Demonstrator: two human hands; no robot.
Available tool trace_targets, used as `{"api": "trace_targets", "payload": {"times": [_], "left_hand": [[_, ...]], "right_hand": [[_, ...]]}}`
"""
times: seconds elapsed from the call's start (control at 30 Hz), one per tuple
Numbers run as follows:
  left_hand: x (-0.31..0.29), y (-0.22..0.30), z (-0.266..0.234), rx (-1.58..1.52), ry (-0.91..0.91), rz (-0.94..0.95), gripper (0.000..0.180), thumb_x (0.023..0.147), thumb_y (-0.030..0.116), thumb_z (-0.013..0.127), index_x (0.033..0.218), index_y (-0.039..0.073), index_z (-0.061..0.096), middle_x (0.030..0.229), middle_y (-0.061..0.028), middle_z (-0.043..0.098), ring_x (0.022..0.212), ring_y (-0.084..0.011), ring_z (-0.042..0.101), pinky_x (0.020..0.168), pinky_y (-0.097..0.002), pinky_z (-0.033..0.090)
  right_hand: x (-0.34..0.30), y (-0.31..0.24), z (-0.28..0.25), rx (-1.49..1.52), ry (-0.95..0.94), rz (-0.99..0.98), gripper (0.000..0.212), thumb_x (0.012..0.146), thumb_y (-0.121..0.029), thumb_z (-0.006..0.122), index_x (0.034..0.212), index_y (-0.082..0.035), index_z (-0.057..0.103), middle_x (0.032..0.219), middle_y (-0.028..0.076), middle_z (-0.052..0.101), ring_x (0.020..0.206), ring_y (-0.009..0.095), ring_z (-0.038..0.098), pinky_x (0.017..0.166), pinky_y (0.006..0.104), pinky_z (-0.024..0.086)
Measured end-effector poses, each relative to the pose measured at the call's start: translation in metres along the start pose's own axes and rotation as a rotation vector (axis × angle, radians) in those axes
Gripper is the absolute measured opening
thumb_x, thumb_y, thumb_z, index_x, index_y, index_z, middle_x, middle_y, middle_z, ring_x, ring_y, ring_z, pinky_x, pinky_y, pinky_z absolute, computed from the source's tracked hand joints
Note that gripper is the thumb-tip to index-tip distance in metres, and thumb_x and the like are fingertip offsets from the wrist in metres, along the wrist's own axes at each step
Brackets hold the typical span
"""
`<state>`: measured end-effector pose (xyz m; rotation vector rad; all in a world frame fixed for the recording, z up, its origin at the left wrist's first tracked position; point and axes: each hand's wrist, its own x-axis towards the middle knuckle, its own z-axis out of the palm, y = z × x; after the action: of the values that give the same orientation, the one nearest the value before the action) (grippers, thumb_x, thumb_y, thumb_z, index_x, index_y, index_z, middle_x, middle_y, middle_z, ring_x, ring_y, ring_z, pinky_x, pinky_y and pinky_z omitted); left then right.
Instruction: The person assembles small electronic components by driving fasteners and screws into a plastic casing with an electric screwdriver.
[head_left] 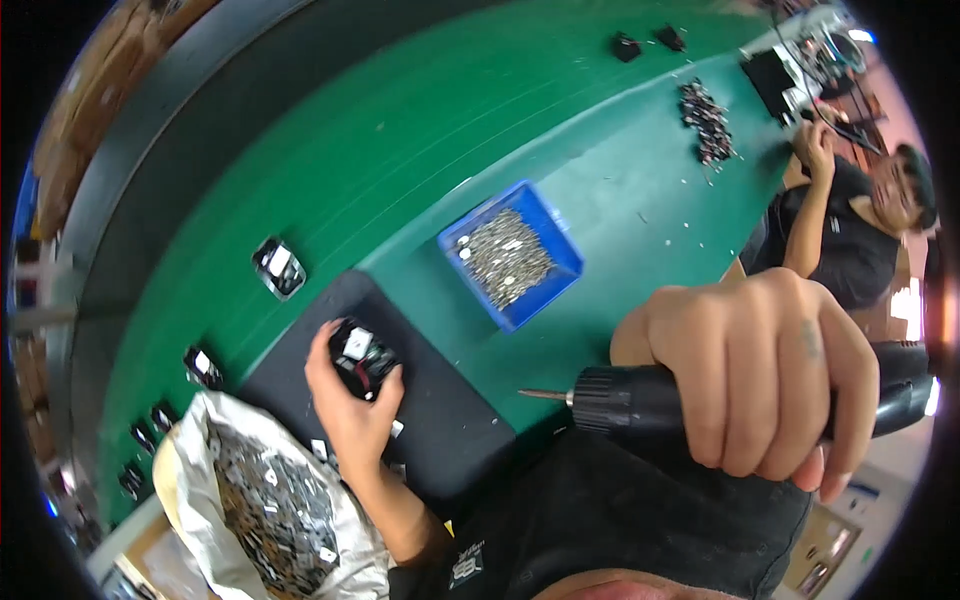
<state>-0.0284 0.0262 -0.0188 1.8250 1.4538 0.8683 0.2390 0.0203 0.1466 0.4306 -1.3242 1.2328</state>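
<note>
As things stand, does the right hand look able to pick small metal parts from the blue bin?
Probably not directly: the right hand is wrapped around the black power driver, so it would likely need freeing first, though the blue bin looks uncovered.

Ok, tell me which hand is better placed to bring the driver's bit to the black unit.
Right, most likely: the right hand grips the black power driver, whose metal bit points left, toward the black unit. The left hand holds that unit, so it seems better suited to steadying.
</note>
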Motion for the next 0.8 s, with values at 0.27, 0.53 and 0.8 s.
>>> {"api": "trace_targets", "payload": {"times": [0.27,0.53,0.8], "left_hand": [[0.078,0.069,0.037,0.153,-0.134,0.219,0.079,0.065,0.010,0.080,0.134,0.000,0.042,0.124,-0.0198,0.053,0.115,-0.0327,0.054,0.099,-0.0381,0.042],[0.209,0.036,0.114,0.256,-0.321,0.257,0.074,0.072,0.023,0.079,0.132,0.002,0.040,0.124,-0.0208,0.056,0.114,-0.0293,0.055,0.098,-0.0416,0.042],[0.247,0.089,0.155,0.017,-0.440,0.287,0.066,0.081,0.032,0.071,0.133,0.001,0.045,0.128,-0.0189,0.055,0.121,-0.0272,0.051,0.097,-0.0402,0.041]], "right_hand": [[-0.008,-0.097,-0.056,-0.251,0.059,0.015,0.036,0.080,-0.011,0.075,0.108,-0.005,0.053,0.068,0.005,0.065,0.052,0.015,0.062,0.050,0.0238,0.052],[-0.020,-0.074,-0.096,-0.166,0.822,0.196,0.042,0.075,-0.017,0.077,0.106,0.002,0.055,0.070,0.004,0.058,0.052,0.010,0.056,0.049,0.0250,0.046],[-0.019,-0.042,-0.102,-0.358,0.649,0.249,0.041,0.069,-0.019,0.076,0.098,0.001,0.056,0.084,0.007,0.059,0.082,0.018,0.056,0.072,0.0312,0.045]]}}
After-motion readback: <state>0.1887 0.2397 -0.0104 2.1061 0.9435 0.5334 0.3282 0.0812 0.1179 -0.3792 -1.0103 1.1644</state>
